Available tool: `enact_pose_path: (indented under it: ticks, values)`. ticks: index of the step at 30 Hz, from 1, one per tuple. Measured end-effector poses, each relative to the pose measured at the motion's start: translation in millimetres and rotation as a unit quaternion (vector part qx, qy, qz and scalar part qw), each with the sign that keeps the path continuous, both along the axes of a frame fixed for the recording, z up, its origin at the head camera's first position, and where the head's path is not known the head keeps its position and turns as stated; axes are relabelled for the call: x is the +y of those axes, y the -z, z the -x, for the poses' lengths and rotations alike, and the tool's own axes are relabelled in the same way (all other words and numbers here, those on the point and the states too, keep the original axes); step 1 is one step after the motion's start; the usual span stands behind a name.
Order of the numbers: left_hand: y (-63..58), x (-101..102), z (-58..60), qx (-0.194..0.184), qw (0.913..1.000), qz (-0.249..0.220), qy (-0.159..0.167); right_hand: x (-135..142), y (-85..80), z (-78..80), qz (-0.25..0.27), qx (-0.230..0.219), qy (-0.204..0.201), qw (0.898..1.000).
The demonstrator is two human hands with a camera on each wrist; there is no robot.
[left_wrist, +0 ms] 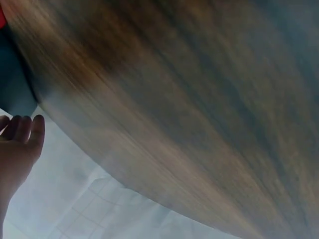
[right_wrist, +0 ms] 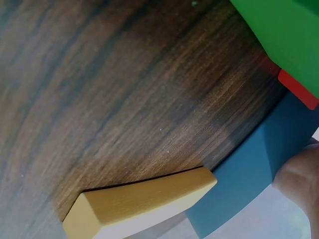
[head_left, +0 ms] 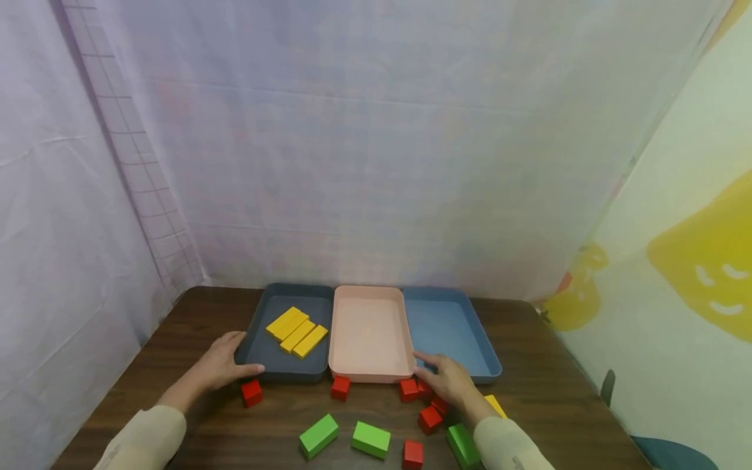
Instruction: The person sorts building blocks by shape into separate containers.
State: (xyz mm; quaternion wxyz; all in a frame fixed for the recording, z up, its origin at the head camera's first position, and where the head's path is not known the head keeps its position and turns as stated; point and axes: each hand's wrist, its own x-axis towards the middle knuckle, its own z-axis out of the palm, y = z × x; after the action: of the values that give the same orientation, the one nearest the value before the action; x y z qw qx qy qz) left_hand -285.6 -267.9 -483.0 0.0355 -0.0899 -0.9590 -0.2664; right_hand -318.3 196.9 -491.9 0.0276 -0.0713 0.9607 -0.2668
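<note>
My left hand [head_left: 219, 365] lies at the front left corner of the dark grey-blue tray [head_left: 284, 376], thumb along the front wall and fingers at the left side. Several yellow blocks [head_left: 310, 341] lie in that tray. My right hand [head_left: 449, 380] reaches to where the pink tray [head_left: 370, 333] meets the blue tray [head_left: 443, 323], its fingertips right at the front rims. Nothing shows in either of these two trays. Beneath the right hand are red blocks [head_left: 431, 419], partly hidden. In the right wrist view a finger [right_wrist: 296, 174] overlaps the blue tray wall [right_wrist: 239, 174].
Green blocks [head_left: 371, 439] and more red blocks [head_left: 340, 388] are scattered on the dark wood table [head_left: 264, 437] before the trays. One yellow block [right_wrist: 144, 204] lies by the right forearm. A white curtain [head_left: 376, 163] hangs behind the table.
</note>
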Motion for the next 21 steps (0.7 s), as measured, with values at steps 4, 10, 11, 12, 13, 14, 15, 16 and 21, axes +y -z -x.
enact_pose_path:
  ticks: [4, 10, 11, 12, 13, 14, 15, 16, 21]
  values:
    - [-0.9, -1, -0.6, -0.008, 1.0000, 0.002, 0.003, 1, 0.5, -0.8, 0.001, -0.004, -0.002, 1.000]
    - [-2.6, -1, -5.3, 0.008, 0.9999, -0.001, 0.008, 2, 1.6, -1.8, 0.007, 0.004, -0.005, 1.000]
    - [-2.8, -2, -6.8, 0.011, 0.9999, -0.001, 0.009, 2, 1.7, -1.9, 0.006, 0.008, -0.008, 1.000]
    - [-2.9, -2, -8.5, 0.014, 0.9998, -0.001, 0.010, 2, 1.8, -1.9, 0.006, 0.012, -0.010, 1.000]
    - [-2.9, -2, -10.7, 0.014, 0.9999, -0.001, 0.010, 2, 1.6, -2.2, 0.006, 0.015, -0.011, 1.000]
    - [-2.9, -3, -13.1, 0.014, 0.9998, 0.000, 0.011, 2, 1.3, -2.5, 0.007, 0.017, -0.013, 1.000]
    - [-2.8, -4, -15.8, 0.013, 0.9998, 0.000, 0.013, 1, 1.0, -2.6, 0.007, 0.016, -0.012, 1.000]
    - [-2.7, -4, -18.6, 0.011, 0.9999, 0.001, 0.013, 1, 0.5, -2.6, 0.007, 0.016, -0.012, 1.000]
    - [-1.9, -6, -31.8, -0.012, 0.9999, 0.005, 0.009, 0, -1.7, -1.7, 0.003, 0.007, -0.005, 1.000]
